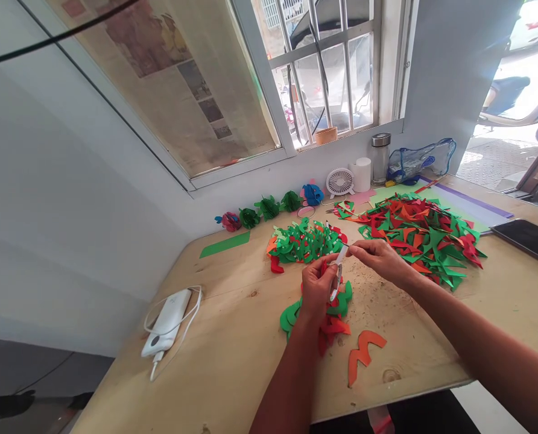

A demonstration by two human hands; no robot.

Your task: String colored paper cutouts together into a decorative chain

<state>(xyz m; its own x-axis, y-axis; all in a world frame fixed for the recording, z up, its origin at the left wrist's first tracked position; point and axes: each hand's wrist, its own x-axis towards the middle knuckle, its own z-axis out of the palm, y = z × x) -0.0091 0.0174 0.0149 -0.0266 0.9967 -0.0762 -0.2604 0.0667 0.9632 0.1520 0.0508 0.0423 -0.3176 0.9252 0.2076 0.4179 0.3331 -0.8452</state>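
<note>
In the middle of the table my left hand (318,284) is closed on a narrow white strip (340,258), which looks like tape; a bit of red shows at its fingers. My right hand (380,256) pinches at the strip's upper end, where a small dark tip shows. Below my left hand lies a loose heap of curved green cutouts (341,303) and red cutouts (333,326), partly hidden by my forearm. A wavy orange cutout (363,352) lies alone near the front edge.
A pile of small green curls (312,238) sits behind my hands. Red and green scraps (425,235) are heaped at right, beside a black phone (529,241). A white power bank (167,322) with cable lies left. Paper flowers (269,208) and a fan (340,181) line the wall.
</note>
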